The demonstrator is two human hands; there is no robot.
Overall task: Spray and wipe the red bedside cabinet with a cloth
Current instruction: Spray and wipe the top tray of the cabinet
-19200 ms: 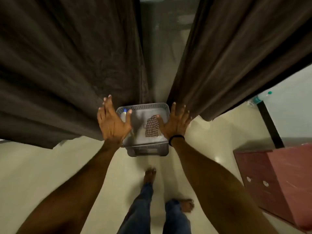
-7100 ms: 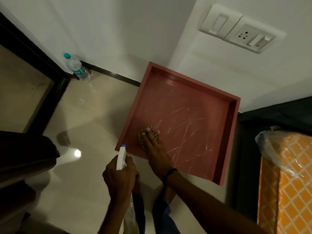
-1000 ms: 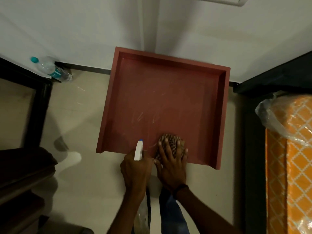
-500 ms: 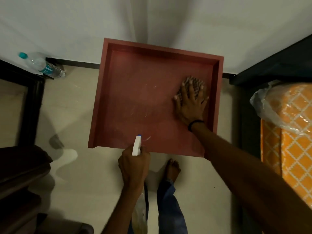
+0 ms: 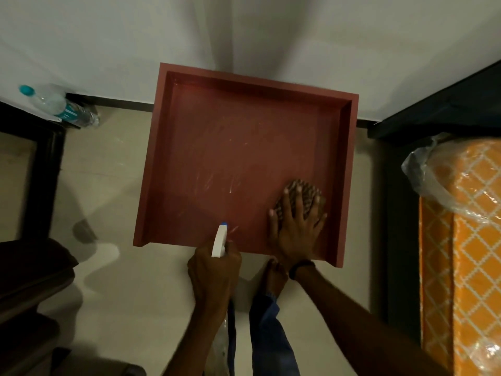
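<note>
Cloth [image 5: 302, 191] on cabinet [image 5: 244, 147], bottle [image 5: 58, 107] left.

a dim room, and you are looking down into it. ahead of you a plain white wall [image 5: 108, 36] fills the top, with a soft vertical shadow down its middle. a dark skirting strip [image 5: 122, 105] runs along its foot. the floor [image 5: 103, 164] is pale, glossy tile, and a patch of reflected light [image 5: 104, 253] lies on it to your left. a clear water bottle [image 5: 59, 107] with a teal cap sits at the foot of the wall at far left, beside a black frame [image 5: 43, 172]. dark brown stepped shapes [image 5: 29, 280] fill your lower left; what they are is unclear. on your right, a dark bed frame [image 5: 433, 104] holds an orange mattress [image 5: 474, 253] with a white lattice pattern, wrapped in clear plastic [image 5: 423, 169].
</note>
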